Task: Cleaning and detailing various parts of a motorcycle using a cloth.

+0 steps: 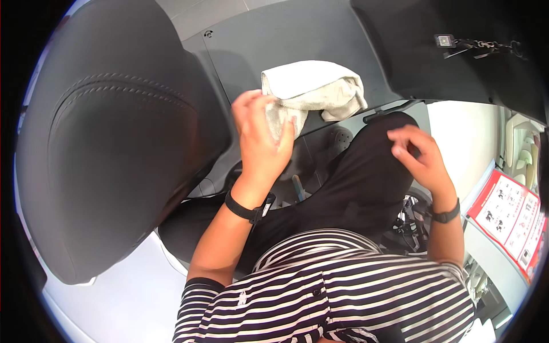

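My left hand (261, 128) grips one end of a folded whitish cloth (317, 83), with the thumb lying over its near fold. The cloth's far part rests on the dark grey footboard (300, 43) of a scooter and droops over its near edge. Off to the right, my right hand (416, 150) hovers above my knee, slightly blurred. Its fingers are loosely curled, the thumb stands apart from them, and nothing shows in its grasp. Each wrist wears a black strap.
The scooter's stitched dark grey seat (116, 141) fills the left side. Keys with a tag (480, 45) hang at the dark front panel (429, 73). A red and white printed poster (506, 214) stands at the right. Beneath the footboard's edge, a grey perforated shoe (342, 139) shows.
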A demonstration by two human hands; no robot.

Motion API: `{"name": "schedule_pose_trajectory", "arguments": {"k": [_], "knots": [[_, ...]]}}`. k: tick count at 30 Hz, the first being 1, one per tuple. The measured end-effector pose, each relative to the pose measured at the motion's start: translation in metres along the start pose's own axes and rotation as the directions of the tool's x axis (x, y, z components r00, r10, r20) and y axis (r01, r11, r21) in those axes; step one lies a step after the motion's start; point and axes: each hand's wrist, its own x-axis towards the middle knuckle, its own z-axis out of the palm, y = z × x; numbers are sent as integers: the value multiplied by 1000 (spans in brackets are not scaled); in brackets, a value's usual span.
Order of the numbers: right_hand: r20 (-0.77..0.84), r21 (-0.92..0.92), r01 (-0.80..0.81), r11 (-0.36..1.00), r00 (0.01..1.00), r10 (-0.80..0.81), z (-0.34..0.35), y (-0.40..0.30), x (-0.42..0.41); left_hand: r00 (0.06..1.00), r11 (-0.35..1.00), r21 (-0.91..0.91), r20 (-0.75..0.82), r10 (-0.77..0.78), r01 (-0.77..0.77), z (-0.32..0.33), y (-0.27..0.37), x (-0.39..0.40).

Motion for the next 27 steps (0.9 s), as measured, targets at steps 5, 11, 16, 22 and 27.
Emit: {"name": "schedule_pose_trajectory", "arguments": {"k": [5, 11, 16, 22, 27], "knots": [[151, 289, -516, 806, 856, 494, -50, 111, -100, 934, 971, 10, 278, 226, -238, 9, -5, -3], [158, 25, -926, 376, 375, 913, -76, 215, -235, 898, 952, 154, 398, 186, -265, 19, -24, -1], [93, -746, -634, 206, 207, 974, -74, 218, -258, 886, 951, 177, 437, 156, -255, 20, -42, -8], [29, -236, -716, 658, 671, 741, -97, 49, -145, 910, 945, 201, 379, 168, -258, 27, -40, -20], [256, 150, -39, 988, 967, -1, -47, -60, -103, 914, 925, 267, 375, 157, -269, 33, -54, -32]]}}
